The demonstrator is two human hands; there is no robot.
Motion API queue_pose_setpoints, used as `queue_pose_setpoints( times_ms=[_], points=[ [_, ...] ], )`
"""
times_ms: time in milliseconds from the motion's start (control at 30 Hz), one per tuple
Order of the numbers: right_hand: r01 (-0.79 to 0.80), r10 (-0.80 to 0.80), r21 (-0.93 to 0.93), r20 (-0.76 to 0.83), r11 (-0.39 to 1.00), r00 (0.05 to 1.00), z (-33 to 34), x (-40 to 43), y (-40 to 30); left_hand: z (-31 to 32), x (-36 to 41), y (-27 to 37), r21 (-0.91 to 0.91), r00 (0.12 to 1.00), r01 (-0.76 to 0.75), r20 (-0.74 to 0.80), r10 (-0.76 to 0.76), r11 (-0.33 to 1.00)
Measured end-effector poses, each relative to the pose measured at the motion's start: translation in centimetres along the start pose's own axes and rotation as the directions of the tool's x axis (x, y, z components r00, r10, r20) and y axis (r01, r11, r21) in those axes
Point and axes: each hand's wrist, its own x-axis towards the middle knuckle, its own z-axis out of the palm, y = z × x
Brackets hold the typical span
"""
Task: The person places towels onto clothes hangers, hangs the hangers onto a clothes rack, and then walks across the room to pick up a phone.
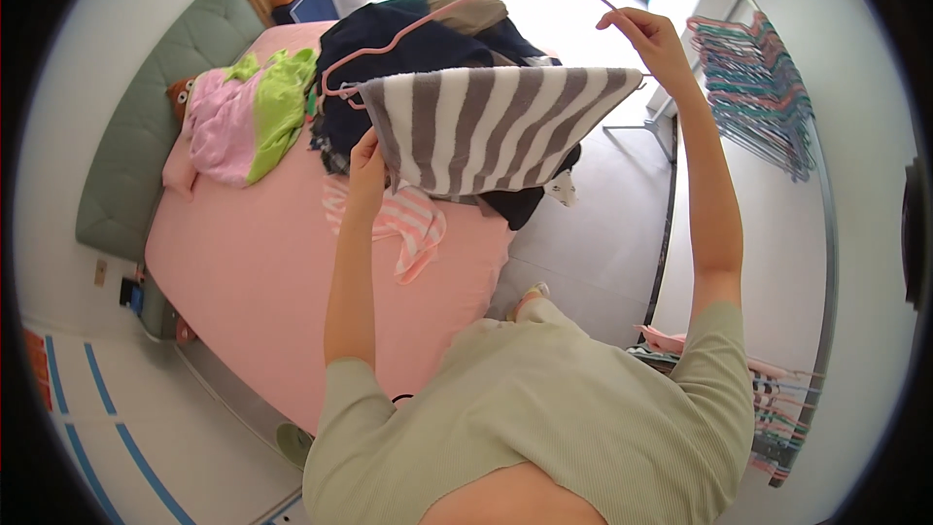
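My right hand grips the right shoulder of a pink clothes hanger, raised in front of me. A grey and white striped towel hangs over the hanger's lower bar. At the towel's left edge, my left hand pinches the fabric. Beyond the towel lies a pile of dark clothes on the bed. A pink and white striped cloth rests on the pink bed sheet, just below the pile.
On the right stands a metal clothes rack with many empty hangers at its far end and hung items at the near end. A pink and green garment lies by the green headboard. Grey floor runs between bed and rack.
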Motion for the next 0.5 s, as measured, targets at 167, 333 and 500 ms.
queue_pose_setpoints(
  times_ms=[167, 333, 500],
  points=[
    [-0.172, 0.166, -0.049, -0.113, 0.984, 0.98, -3.7, -2.9, 0.3, 4.0, 3.1, -2.5, -0.004, 0.996, -0.086, 0.015, 0.086, 0.996],
    [-0.192, 0.173, -0.057, -0.24, 0.98, 0.955, -8.5, -6.0, 3.8, 9.2, 6.6, -5.4, -0.073, 0.969, -0.246, -0.01, 0.246, 0.967],
    [-0.191, 0.159, -0.061, -0.348, 0.98, 0.924, -13.4, -8.9, 5.3, 15.9, 8.9, -6.0, -0.416, 0.988, -0.09, 0.078, 0.134, 0.905]
  ],
)
